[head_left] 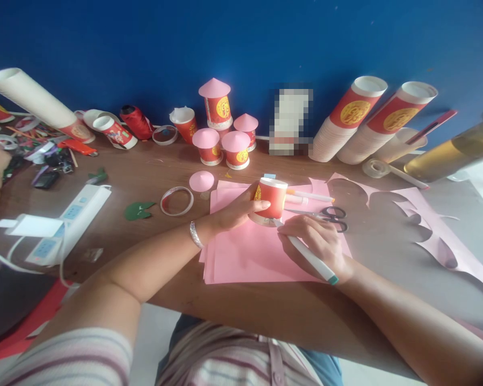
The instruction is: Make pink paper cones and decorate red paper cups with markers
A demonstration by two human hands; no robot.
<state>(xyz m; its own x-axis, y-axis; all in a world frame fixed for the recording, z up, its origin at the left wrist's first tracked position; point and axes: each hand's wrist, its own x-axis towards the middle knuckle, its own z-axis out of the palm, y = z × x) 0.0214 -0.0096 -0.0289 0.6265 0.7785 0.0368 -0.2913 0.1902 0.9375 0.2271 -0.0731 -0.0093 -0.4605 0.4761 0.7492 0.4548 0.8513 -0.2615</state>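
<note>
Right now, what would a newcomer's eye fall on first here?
Likely the red paper cup, held in the left hand above the pink sheets, with the right hand holding a white marker near the cup's lower edge. Next, the red cups topped with pink cones, standing farther back before the vivid blue wall.

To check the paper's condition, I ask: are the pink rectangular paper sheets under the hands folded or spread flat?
Spread flat: the pink rectangular paper sheets lie stacked, left edges offset, no visible fold.
</note>
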